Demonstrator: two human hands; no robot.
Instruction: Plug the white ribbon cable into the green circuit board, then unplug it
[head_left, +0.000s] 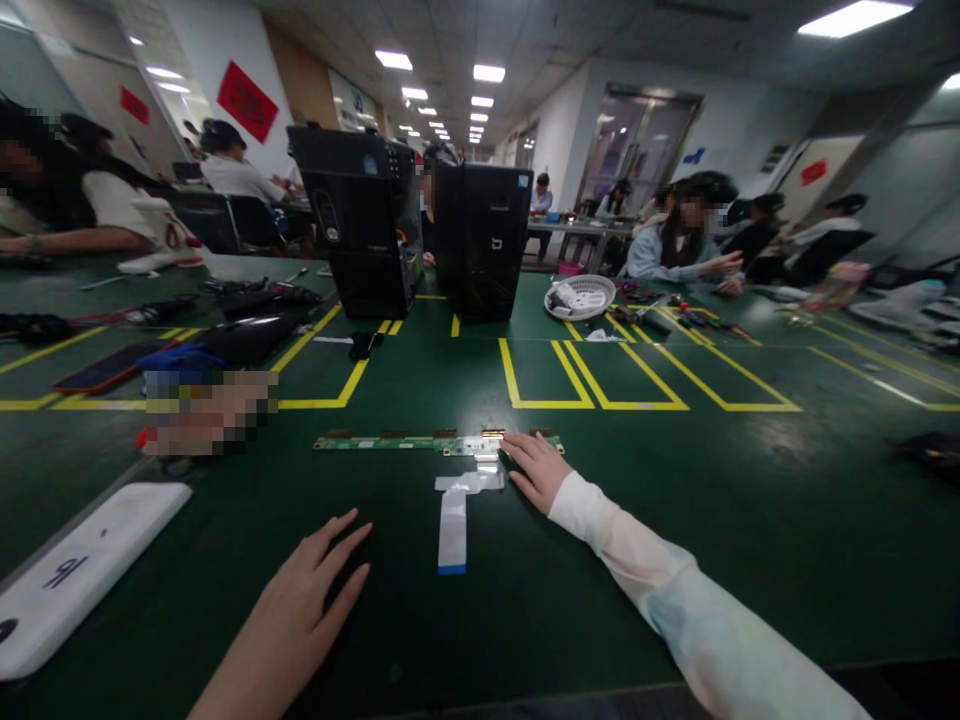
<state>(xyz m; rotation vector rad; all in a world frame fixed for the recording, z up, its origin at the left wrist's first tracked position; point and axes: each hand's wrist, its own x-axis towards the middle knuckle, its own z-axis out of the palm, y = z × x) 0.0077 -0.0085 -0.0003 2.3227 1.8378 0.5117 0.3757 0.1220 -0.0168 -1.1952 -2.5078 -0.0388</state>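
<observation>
On the dark green table [525, 630], a long, narrow green circuit board [375, 443] lies crosswise, back from the near edge, with the right hand [536, 468] at its right part, a flat white ribbon cable [452, 530] just before it, and the left hand [307, 570] left of that cable. A long white flat device [97, 570] lies farther left, toward the near-left corner. Toward the far edge, behind the board, two tall black box-shaped computer cases [484, 240] stand side by side, left of a round white basket [551, 303].
</observation>
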